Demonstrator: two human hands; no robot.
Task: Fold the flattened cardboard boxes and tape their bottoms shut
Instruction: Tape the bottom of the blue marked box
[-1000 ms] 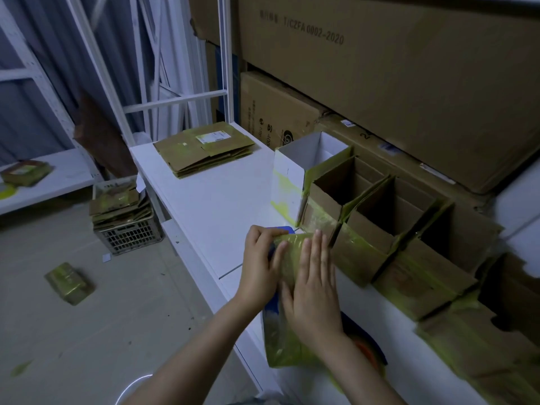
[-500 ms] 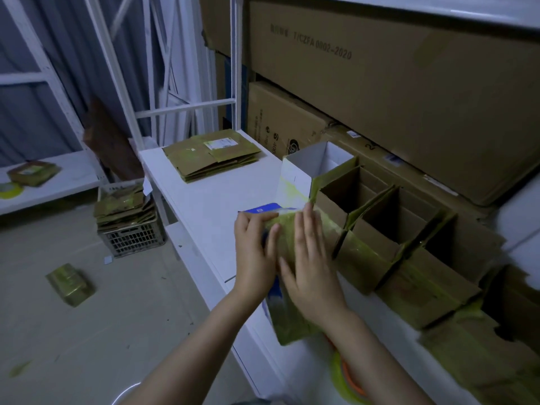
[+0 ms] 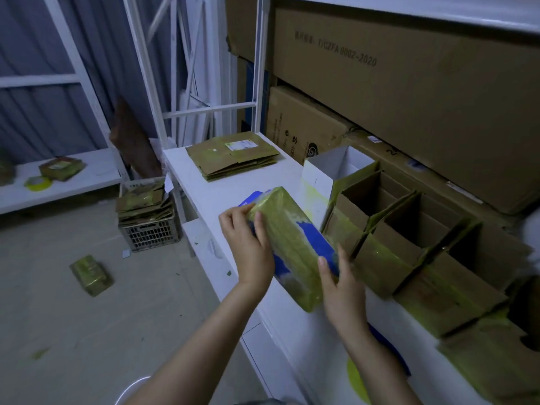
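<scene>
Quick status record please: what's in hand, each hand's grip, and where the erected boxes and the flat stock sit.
In hand: blue box, green-taped face up
Left hand: grips its far end
Right hand: grips its near end
Erected boxes: open-topped row along the back of the table
Flat stock: stacked at the table's far end; more in floor crate

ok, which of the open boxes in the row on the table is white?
The white box at the row's far end, just beyond the held taped box. The brown boxes after it are all brown cardboard with yellow-green tape.
</scene>
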